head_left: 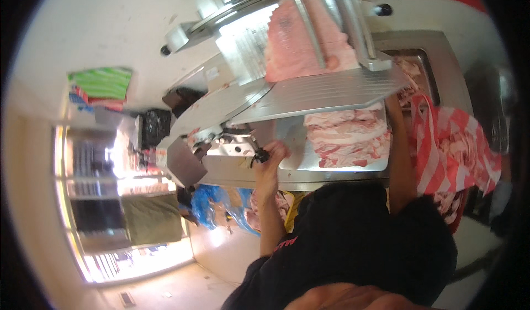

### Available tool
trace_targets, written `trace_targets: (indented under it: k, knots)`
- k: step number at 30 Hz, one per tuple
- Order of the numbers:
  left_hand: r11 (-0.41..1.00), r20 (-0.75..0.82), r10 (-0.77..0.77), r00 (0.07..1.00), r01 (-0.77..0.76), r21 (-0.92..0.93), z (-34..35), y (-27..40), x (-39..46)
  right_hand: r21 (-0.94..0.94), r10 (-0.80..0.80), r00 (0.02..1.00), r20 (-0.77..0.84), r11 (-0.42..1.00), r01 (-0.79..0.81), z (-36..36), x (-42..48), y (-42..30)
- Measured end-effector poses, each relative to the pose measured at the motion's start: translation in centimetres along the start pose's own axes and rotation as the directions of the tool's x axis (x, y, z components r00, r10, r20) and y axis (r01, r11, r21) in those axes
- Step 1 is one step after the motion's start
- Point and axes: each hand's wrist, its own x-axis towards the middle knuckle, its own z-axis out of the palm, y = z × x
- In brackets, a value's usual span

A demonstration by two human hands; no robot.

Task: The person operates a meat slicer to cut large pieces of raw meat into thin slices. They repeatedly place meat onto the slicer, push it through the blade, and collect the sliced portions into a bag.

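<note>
My left hand (276, 150) is at a black knob (261, 155) on the meat slicer, its fingers bent; whether they close on the knob is unclear. My right forearm reaches up past the tray, and its hand is hidden under the slicer's metal plate (323, 92). A large slab of pale pink meat (308, 41) lies on the slicer's carriage under a metal bar. Below the plate, thin meat slices (350, 138) are piled in folded rows on a metal tray (296, 161), between my two arms.
At the right, a red-and-white striped bag (428, 161) holds meat pieces, beside a steel pan (432, 76) with more meat. Below the counter are blue plastic (207, 204) and a yellow-edged container of meat (292, 208). The slicer's housing (180, 163) stands at the left.
</note>
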Motion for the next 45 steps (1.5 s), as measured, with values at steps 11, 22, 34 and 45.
trace_targets:
  k: [11,22,34,45]
  knots:
    - [0.967,-0.085,0.156,0.984,-0.169,-0.189,2.0,-8.4,16.7,-0.03,0.086,0.996,0.008,0.996,-0.085,-3.6,-9.5,0.3]
    - [0.933,-0.122,-0.012,0.992,-0.032,-0.358,3.7,-5.4,15.4,-0.324,0.045,0.999,0.01,0.945,-0.039,-4.1,-13.7,-8.2]
    - [0.638,0.273,-0.086,0.958,0.264,-0.724,5.1,-5.1,13.6,-0.247,-0.624,0.668,0.405,0.629,0.737,6.7,-21.3,-22.9]
    - [0.771,0.09,-0.02,0.996,0.073,-0.632,6.3,-3.2,12.4,-0.387,-0.604,0.57,0.558,0.418,0.822,11.1,-22.3,-20.3]
